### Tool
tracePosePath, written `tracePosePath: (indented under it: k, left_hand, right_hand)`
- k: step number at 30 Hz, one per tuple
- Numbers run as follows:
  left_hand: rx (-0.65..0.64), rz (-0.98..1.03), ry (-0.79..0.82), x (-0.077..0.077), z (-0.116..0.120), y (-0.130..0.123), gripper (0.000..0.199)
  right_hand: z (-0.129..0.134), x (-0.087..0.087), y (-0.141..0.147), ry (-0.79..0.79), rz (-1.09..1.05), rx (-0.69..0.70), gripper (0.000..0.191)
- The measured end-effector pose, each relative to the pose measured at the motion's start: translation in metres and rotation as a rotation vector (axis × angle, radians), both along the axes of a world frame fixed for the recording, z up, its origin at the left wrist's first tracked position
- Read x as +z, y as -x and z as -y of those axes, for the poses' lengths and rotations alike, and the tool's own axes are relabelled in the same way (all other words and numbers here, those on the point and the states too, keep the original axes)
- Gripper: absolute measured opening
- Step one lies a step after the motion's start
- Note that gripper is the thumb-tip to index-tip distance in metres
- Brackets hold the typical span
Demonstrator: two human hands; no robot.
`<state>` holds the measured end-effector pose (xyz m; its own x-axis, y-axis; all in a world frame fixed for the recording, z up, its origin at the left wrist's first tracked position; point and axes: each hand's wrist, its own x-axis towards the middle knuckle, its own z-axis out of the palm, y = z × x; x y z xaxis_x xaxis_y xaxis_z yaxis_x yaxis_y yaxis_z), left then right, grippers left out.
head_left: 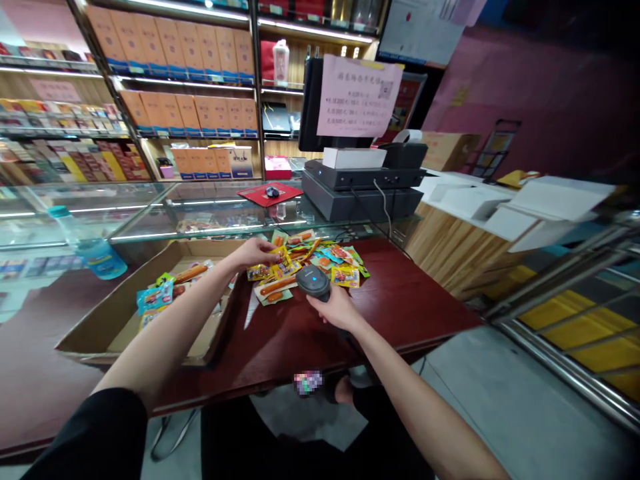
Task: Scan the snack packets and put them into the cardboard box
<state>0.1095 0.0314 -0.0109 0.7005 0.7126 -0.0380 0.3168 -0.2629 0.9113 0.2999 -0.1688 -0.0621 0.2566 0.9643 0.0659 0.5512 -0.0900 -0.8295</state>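
My right hand [337,309] is wrapped round a dark barcode scanner [313,280] with a small blue light on its top. My left hand [254,253] pinches a yellow snack packet [284,261] over a loose pile of packets. The pile holds sausage packs [277,285], green and blue packets, and another yellow packet [345,275] near the scanner. Under my left forearm, a shallow cardboard box [117,323] contains a few packets, among them a light-blue one [155,297]. Pile and box rest on a dark red table [400,293].
Behind the table runs a glass counter [210,207] with a mouse [272,192] on a red pad. A monitor and cash drawer [360,195] stand at the back. A blue bottle [97,250] is at the left, white boxes [535,207] and metal rails [565,373] at the right.
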Motion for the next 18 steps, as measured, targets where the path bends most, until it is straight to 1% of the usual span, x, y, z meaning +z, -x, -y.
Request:
tracePosePath:
  k: [3,5,7,10,14,18]
  left_hand:
    - [0.106,0.085,0.114,0.001,-0.003,0.027,0.049]
    - [0.173,0.141,0.164,0.001,-0.004,0.036,0.051]
    - [0.210,0.197,0.205,0.003,-0.004,0.037,0.052]
    - [0.210,0.212,0.255,0.006,-0.002,0.035,0.052]
    - [0.204,0.186,0.274,0.008,-0.001,0.034,0.054]
    - [0.217,0.178,0.268,0.009,0.000,0.035,0.057]
  right_hand:
    - [-0.006,-0.001,0.019,-0.011,0.042,0.064,0.023]
    - [-0.009,0.000,0.030,-0.008,0.058,0.078,0.024]
    - [-0.011,0.003,0.039,0.003,0.064,0.091,0.025]
    - [-0.011,0.008,0.045,-0.010,0.072,0.112,0.024]
    - [-0.010,0.011,0.045,-0.022,0.072,0.095,0.022]
    - [-0.010,0.008,0.043,-0.011,0.056,0.082,0.022]
